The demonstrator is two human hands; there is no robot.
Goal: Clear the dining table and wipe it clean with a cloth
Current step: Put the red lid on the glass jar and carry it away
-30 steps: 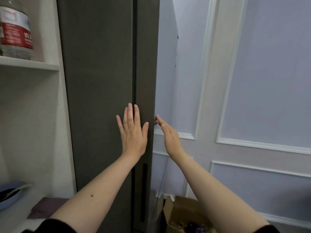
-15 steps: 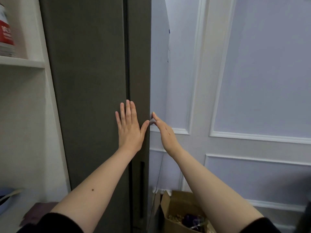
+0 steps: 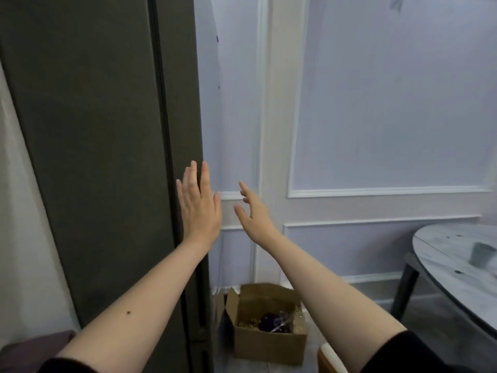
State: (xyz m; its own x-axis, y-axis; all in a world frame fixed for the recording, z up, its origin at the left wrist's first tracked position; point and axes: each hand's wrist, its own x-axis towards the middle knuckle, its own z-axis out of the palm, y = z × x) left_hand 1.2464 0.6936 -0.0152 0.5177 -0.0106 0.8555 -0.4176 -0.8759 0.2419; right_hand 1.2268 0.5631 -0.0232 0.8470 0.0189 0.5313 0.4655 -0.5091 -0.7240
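My left hand (image 3: 197,205) lies flat with straight fingers against the right edge of a tall dark grey cabinet door (image 3: 102,146). My right hand (image 3: 252,211) hovers just right of it, fingers spread and holding nothing, in front of the panelled wall. The round grey marble dining table (image 3: 441,254) shows at the right edge, with a small grey cup (image 3: 482,253) standing on it. A dull purple cloth (image 3: 35,345) lies on the counter at the bottom left.
An open cardboard box (image 3: 269,340) with dark items inside sits on the floor against the wall, between the cabinet and the table. A black table leg (image 3: 404,286) stands right of it. A chair back (image 3: 329,358) pokes in at the bottom.
The view has swung right, so the shelf with the jar is gone and the table has come into sight. My right hand has come off the door edge and spread open.
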